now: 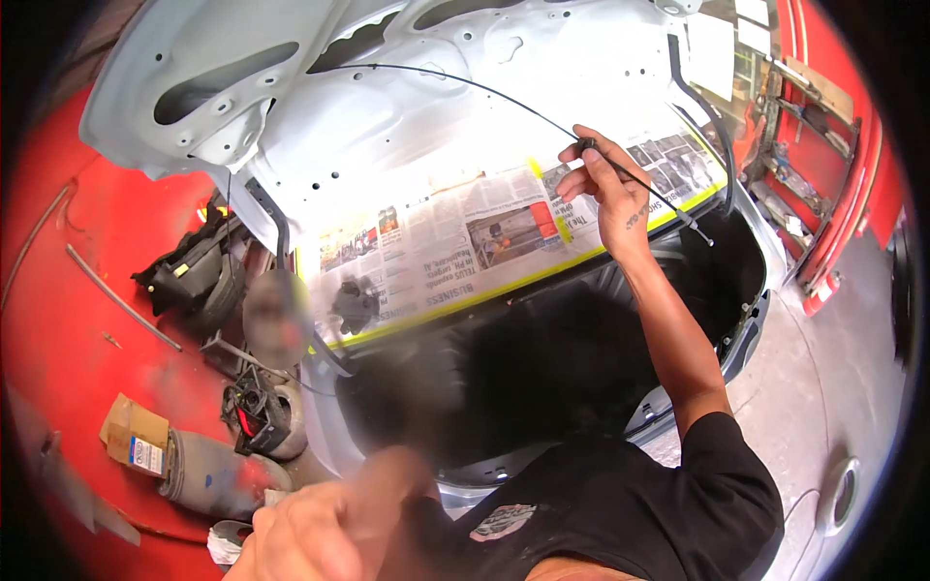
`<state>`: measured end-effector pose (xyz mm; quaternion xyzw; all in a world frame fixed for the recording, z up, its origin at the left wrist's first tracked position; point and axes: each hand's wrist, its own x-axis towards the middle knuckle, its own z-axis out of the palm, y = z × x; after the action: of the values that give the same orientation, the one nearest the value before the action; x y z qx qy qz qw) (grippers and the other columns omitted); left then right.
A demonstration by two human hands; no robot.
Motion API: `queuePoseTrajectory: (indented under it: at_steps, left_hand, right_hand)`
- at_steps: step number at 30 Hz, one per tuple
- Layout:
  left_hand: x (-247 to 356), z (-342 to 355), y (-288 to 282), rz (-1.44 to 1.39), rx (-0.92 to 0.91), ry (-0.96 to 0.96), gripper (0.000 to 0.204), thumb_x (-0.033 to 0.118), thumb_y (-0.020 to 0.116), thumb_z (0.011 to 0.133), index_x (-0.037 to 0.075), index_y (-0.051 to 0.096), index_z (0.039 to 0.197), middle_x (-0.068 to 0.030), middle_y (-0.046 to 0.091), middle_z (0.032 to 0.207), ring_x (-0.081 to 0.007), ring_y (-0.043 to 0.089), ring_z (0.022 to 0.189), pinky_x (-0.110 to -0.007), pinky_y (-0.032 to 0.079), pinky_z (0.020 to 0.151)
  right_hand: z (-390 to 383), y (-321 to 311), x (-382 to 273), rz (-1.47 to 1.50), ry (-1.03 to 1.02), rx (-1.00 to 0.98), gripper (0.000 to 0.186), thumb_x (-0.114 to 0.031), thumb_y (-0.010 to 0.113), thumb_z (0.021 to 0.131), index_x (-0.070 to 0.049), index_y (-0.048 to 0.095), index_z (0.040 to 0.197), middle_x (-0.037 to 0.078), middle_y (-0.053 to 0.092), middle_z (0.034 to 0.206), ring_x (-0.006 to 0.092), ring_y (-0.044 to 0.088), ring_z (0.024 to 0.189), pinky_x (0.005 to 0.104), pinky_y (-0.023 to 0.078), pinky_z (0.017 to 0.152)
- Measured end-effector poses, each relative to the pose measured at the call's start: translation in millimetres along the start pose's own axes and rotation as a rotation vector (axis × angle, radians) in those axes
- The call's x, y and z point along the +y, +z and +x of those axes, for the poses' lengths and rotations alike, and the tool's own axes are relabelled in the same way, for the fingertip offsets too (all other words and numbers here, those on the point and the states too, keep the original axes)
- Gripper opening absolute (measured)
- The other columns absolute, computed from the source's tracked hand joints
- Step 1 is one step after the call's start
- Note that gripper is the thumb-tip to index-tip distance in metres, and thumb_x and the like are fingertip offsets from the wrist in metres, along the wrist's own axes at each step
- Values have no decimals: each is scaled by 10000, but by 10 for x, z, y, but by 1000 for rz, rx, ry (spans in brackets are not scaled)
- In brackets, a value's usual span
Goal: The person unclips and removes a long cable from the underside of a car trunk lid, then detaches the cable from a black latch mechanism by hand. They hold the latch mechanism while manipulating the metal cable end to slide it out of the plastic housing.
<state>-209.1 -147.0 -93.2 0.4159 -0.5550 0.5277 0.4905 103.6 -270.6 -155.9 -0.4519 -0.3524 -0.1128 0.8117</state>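
My right hand (612, 194) is raised over the open car trunk, its fingers closed around a thin black cable (504, 98). From an opening in the underside of the raised grey trunk lid (368, 126), the cable arcs down to my hand. Past the hand, its metal-tipped end (699, 232) hangs free over the dark trunk well (542, 363). Low in the picture and close up, my left hand (325, 528) is smeared by motion. Its fingers look bent, but whether they hold anything cannot be made out.
Newspaper sheets (436, 242) edged with yellow tape lie across the body behind the trunk opening. At left are black plastic parts (199, 266), a cardboard box (136, 434) and a grey cylinder (218, 474). A cluttered metal rack (804, 165) stands at right.
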Motion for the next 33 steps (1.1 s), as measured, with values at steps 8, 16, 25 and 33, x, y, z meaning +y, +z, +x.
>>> queuePoseTrajectory:
  at_steps: [8,16,25,33]
  left_hand:
    - [-383,141,348,-472,1,42,248,-40,689,797,118,533,909,9,604,827,-135,624,837,-349,487,941]
    - [-601,228,301,-416,-398,-139,136,-14,593,911,104,564,970,-31,711,856,-153,685,940,-389,440,1074]
    - [-777,133,478,-193,-81,294,96,27,572,933,123,563,927,-14,673,828,-150,672,890,-368,473,960]
    - [-822,161,498,-150,-128,13,99,45,576,936,129,594,887,-12,664,809,-154,669,758,-350,494,811]
  right_hand:
    - [386,-63,3,-48,-144,96,400,-163,587,1036,83,602,1351,185,679,1204,192,713,891,287,585,715]
    - [698,-27,57,-6,-218,26,400,-146,600,1039,54,590,1385,154,695,1235,208,726,980,282,606,747]
    - [909,18,90,81,-279,-7,327,-101,523,1057,17,570,1358,147,714,1177,209,731,959,290,603,748]
    - [1150,-65,165,-127,-433,-38,265,-120,492,1071,-13,593,1291,113,728,1154,164,711,865,271,587,723]
